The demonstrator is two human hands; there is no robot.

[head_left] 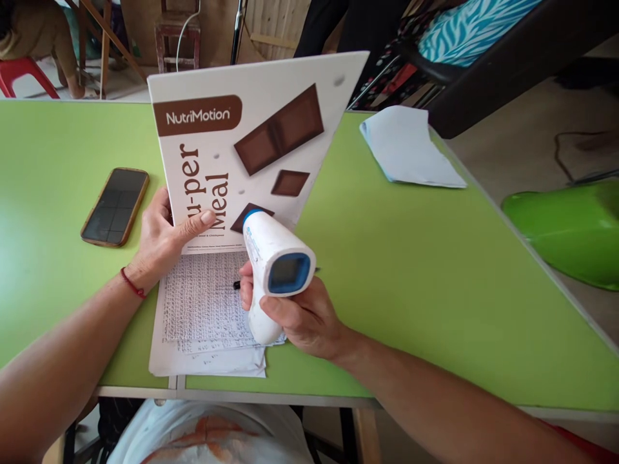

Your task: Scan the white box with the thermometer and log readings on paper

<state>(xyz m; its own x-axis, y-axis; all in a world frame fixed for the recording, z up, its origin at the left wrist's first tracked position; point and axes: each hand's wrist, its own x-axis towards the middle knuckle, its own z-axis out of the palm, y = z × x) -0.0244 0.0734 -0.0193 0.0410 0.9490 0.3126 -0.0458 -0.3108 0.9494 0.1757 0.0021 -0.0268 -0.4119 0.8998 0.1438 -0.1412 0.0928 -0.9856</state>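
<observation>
My left hand (169,233) grips the lower left edge of a white box (271,90) printed with brown chocolate pieces and "NutriMotion". Its thumb lies across the printed front, and the fingers go behind, out of sight. The box is tilted up over the table. In my right hand (304,316) is a white and blue infrared thermometer (264,248), held by its handle. Its nose points at the lower part of the box, and its dark screen faces me. Handwritten sheets (207,303) lie beneath both. The tip of a dark pen (236,285) shows beside my right fingers.
A phone (115,206) in a brown case lies left of the box on the green table (411,290). Folded white paper (411,148) rests near the far right edge. Beyond the table are a green chair (565,235), a red stool (26,76) and other people.
</observation>
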